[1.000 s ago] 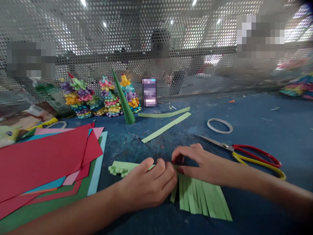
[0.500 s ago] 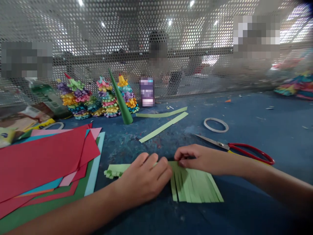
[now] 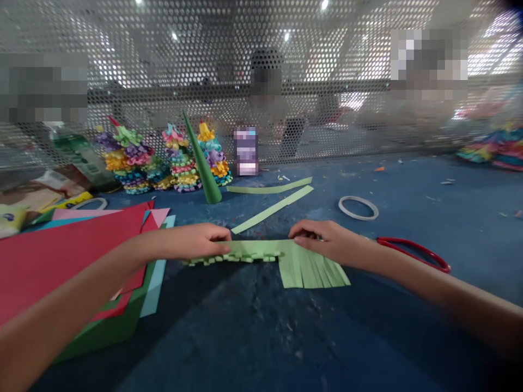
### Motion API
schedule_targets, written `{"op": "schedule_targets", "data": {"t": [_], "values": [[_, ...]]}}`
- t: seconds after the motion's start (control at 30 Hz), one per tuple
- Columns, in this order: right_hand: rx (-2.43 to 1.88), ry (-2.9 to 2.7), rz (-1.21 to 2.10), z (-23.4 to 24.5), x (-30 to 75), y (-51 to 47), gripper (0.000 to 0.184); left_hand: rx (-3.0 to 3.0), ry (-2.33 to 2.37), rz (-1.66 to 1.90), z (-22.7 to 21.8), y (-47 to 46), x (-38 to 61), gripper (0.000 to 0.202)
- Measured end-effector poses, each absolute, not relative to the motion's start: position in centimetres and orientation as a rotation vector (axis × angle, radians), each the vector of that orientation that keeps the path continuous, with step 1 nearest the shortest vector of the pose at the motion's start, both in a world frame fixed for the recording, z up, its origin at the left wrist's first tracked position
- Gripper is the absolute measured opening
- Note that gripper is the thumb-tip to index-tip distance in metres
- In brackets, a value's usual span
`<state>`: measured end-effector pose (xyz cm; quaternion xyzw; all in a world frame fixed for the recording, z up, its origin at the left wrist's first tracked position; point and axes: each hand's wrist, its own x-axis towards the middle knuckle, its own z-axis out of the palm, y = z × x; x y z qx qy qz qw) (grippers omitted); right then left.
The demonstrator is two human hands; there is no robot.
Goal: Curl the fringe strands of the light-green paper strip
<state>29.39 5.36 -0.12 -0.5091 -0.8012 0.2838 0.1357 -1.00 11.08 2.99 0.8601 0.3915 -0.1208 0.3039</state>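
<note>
The fringed light-green paper sheet [image 3: 312,270] has been slid forward, its crimped paper strip [image 3: 232,257] laid straight, pinched between the left hand [image 3: 196,242] and right hand [image 3: 322,239].

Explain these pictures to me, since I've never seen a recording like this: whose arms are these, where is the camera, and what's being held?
There is no machine here. These are a person's own two bare arms, seen from one camera worn on the head, looking forward and down. The left hand and right hand hold a green fringed paper along its top edge; its left part is curled into small loops. On the blue table lie green strips, a tape roll, scissors mostly hidden by the right arm, coloured paper, and a green cone beside paper trees. A metal mesh stands behind.
</note>
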Motion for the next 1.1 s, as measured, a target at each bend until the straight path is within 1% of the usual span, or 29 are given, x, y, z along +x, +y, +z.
{"op": "schedule_targets", "data": {"t": [0.13, 0.3, 0.33, 0.4, 0.43, 0.5, 0.6, 0.7, 0.73, 0.87, 1.1], "values": [[-1.51, -2.311, 0.7, -0.6, 29.4, 5.6, 0.032, 2.289, 1.066, -0.343, 3.3, 12.9, -3.2, 0.037], [-1.476, -2.328, 0.648, -1.1, 29.8, 6.3, 0.03, 2.394, 1.159, -0.405, 3.9, 13.0, -3.7, 0.034], [-1.461, -2.327, 0.627, -1.3, 30.0, 6.5, 0.029, 2.476, 1.205, -0.352, 4.0, 12.5, -3.3, 0.034], [-1.427, -2.331, 0.569, -1.7, 30.2, 6.8, 0.029, 2.789, 1.359, -0.001, 3.8, 10.9, -1.8, 0.029], [-1.409, -2.337, 0.531, -1.9, 30.3, 6.9, 0.029, 2.928, 1.362, 0.148, 3.4, 9.8, -0.9, 0.028], [-1.375, -2.352, 0.446, -2.3, 30.3, 7.1, 0.03, 3.059, 1.194, 0.264, 2.4, 7.5, 1.2, 0.025], [-1.336, -2.364, 0.315, -2.8, 30.0, 7.1, 0.031, 3.075, 0.978, 0.25, 0.1, 4.5, 4.0, 0.027], [-1.325, -2.375, 0.262, -3.0, 29.7, 6.9, 0.031, 3.089, 1.008, 0.27, -1.8, 3.4, 5.5, 0.016], [-1.326, -2.377, 0.256, -3.0, 29.6, 6.9, 0.03, 3.075, 1.025, 0.273, -2.1, 3.5, 5.6, 0.016], [-1.322, -2.391, 0.249, -2.9, 29.6, 6.8, 0.031, 3.045, 1.065, 0.287, -2.7, 4.5, 5.5, 0.02], [-1.32, -2.384, 0.257, -3.2, 29.8, 7.0, 0.036, 3.051, 0.979, 0.332, -3.1, 5.1, 4.9, 0.026]]}}
